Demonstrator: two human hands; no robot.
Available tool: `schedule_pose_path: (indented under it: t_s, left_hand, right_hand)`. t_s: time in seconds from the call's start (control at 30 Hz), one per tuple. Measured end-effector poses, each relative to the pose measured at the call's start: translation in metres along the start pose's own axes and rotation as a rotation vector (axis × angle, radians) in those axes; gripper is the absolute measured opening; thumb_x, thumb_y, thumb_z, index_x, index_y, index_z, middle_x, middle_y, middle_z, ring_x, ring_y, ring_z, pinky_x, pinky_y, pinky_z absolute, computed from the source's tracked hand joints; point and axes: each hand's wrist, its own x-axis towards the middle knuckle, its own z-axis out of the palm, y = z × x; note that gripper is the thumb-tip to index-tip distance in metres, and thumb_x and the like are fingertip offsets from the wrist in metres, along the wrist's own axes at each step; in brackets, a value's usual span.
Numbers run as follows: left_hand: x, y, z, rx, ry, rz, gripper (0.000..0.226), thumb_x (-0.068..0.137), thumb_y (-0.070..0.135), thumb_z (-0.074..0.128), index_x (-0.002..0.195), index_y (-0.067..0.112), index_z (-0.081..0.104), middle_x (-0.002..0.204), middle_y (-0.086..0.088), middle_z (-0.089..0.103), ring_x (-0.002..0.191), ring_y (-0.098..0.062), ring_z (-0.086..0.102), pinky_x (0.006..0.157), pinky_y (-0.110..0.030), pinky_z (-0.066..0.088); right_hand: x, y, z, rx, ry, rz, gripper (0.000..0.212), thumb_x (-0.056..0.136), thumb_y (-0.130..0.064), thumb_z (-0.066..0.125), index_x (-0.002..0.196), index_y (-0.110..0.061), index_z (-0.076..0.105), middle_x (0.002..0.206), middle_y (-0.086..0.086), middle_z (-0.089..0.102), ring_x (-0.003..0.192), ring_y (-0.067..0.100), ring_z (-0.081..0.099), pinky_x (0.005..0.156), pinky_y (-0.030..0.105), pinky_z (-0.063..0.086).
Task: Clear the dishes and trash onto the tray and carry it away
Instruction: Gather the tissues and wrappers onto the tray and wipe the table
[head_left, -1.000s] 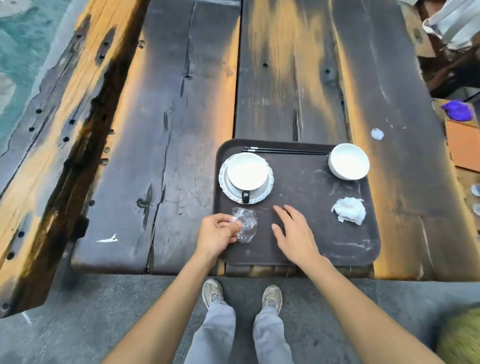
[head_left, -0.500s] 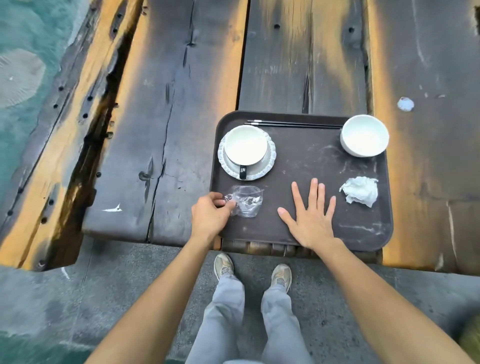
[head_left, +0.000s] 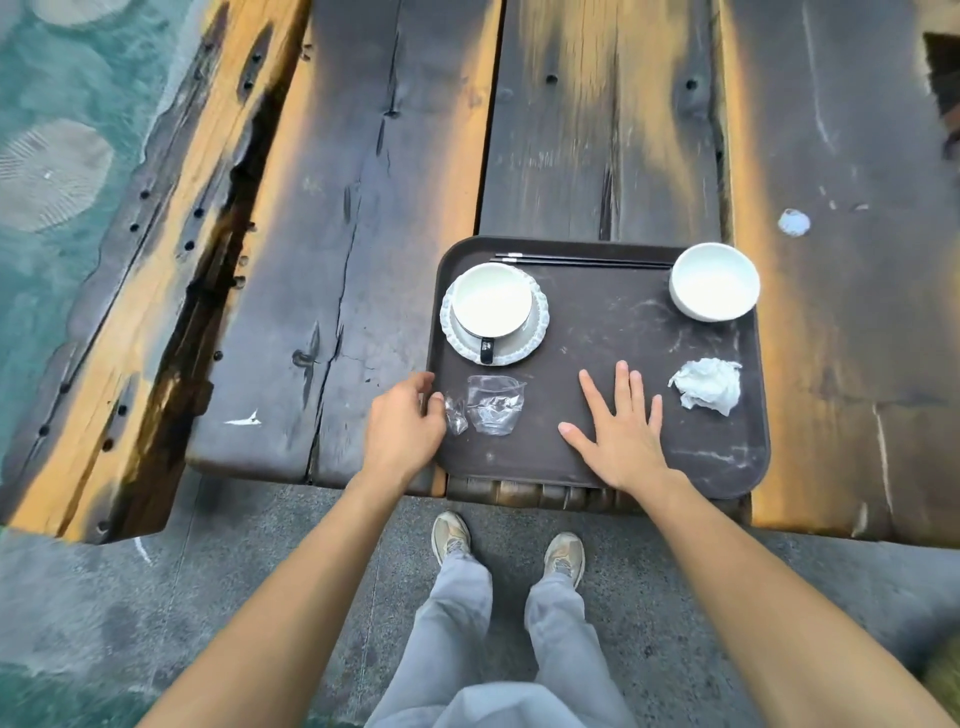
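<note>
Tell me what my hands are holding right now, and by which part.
Nothing is held. The left hand is open at the tray's left edge beside the plastic wrapper; the right hand lies flat on the tray.

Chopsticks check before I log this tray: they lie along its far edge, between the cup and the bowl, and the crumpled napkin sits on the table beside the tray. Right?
Not quite. The head view shows the crumpled napkin lying on the tray, below the bowl. The chopsticks and cup are as you said.

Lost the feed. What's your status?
Left hand open at tray edge; right hand flat on it. Dishes, trash loaded. Nothing blocking.
</note>
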Motion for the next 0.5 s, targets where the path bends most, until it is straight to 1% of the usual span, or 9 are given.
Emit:
schedule_pose_path:
  t_s: [0.07,0.1,0.17,0.2,0.23,0.27,0.33,0.43,0.5]
  left_hand:
    - [0.001,0.014,-0.004,0.024,-0.011,0.143,0.040,0.094,0.022,0.056,0.132,0.012,0.062,0.121,-0.007,0.072,0.111,-0.024,0.066,0.097,-0.035,0.051]
    - [0.001,0.022,-0.004,0.028,-0.022,0.209,0.040,0.093,0.022,0.057,0.132,0.012,0.062,0.121,-0.006,0.072,0.111,-0.024,0.066,0.097,-0.035,0.051]
    - [0.002,0.036,-0.001,0.019,-0.066,0.322,0.039,0.093,0.020,0.058,0.131,0.013,0.063,0.122,-0.004,0.071,0.109,-0.023,0.066,0.096,-0.033,0.050]
    - [0.003,0.044,0.003,0.016,-0.101,0.367,0.038,0.093,0.020,0.058,0.131,0.014,0.064,0.123,-0.004,0.071,0.110,-0.023,0.066,0.096,-0.033,0.050]
    - [0.003,0.051,0.007,0.020,-0.134,0.402,0.038,0.093,0.021,0.058,0.130,0.015,0.064,0.124,-0.003,0.070,0.111,-0.023,0.065,0.095,-0.034,0.050]
    - [0.004,0.059,0.012,0.035,-0.167,0.429,0.038,0.094,0.022,0.057,0.131,0.016,0.063,0.124,-0.002,0.070,0.111,-0.023,0.065,0.095,-0.035,0.050]
    - [0.006,0.072,0.025,0.083,-0.225,0.479,0.039,0.095,0.024,0.056,0.132,0.017,0.062,0.126,-0.002,0.069,0.113,-0.023,0.064,0.095,-0.039,0.050]
    - [0.014,0.093,0.053,0.173,-0.308,0.559,0.042,0.096,0.026,0.053,0.138,0.017,0.057,0.134,-0.003,0.064,0.121,-0.025,0.059,0.099,-0.038,0.047]
    - [0.023,0.104,0.073,0.231,-0.357,0.585,0.045,0.097,0.028,0.052,0.141,0.017,0.053,0.141,-0.003,0.059,0.127,-0.026,0.054,0.103,-0.038,0.044]
  right_hand:
    - [-0.004,0.004,-0.013,0.062,0.039,-0.002,0.068,0.098,-0.054,0.043,0.158,-0.031,0.018,0.167,0.012,-0.001,0.153,0.028,-0.002,0.121,0.048,0.001]
    - [-0.007,0.007,-0.021,0.114,0.068,-0.002,0.062,0.099,-0.044,0.048,0.155,-0.023,0.031,0.165,0.014,0.017,0.151,0.029,0.013,0.121,0.045,0.012]
    - [-0.012,0.015,-0.035,0.218,0.143,0.012,0.048,0.099,-0.031,0.053,0.143,-0.013,0.049,0.147,0.012,0.049,0.135,0.030,0.045,0.112,0.040,0.034]
    - [-0.016,0.020,-0.042,0.246,0.187,0.041,0.041,0.099,-0.027,0.053,0.137,-0.012,0.055,0.135,0.010,0.059,0.124,0.030,0.055,0.104,0.040,0.041]
    - [-0.020,0.025,-0.049,0.259,0.234,0.078,0.037,0.099,-0.025,0.052,0.132,-0.012,0.059,0.125,0.009,0.065,0.113,0.030,0.061,0.097,0.039,0.046]
    - [-0.023,0.032,-0.055,0.266,0.279,0.121,0.033,0.098,-0.023,0.053,0.128,-0.011,0.062,0.118,0.009,0.068,0.105,0.030,0.064,0.092,0.039,0.049]
    - [-0.027,0.046,-0.064,0.281,0.367,0.208,0.029,0.096,-0.019,0.054,0.122,-0.009,0.066,0.111,0.010,0.069,0.099,0.033,0.065,0.086,0.039,0.050]
    - [-0.027,0.070,-0.068,0.290,0.466,0.293,0.031,0.093,-0.012,0.058,0.122,-0.004,0.065,0.110,0.018,0.066,0.105,0.037,0.060,0.088,0.040,0.046]
    - [-0.024,0.081,-0.067,0.321,0.484,0.306,0.037,0.091,-0.012,0.062,0.128,-0.004,0.062,0.116,0.019,0.061,0.112,0.036,0.053,0.094,0.040,0.042]
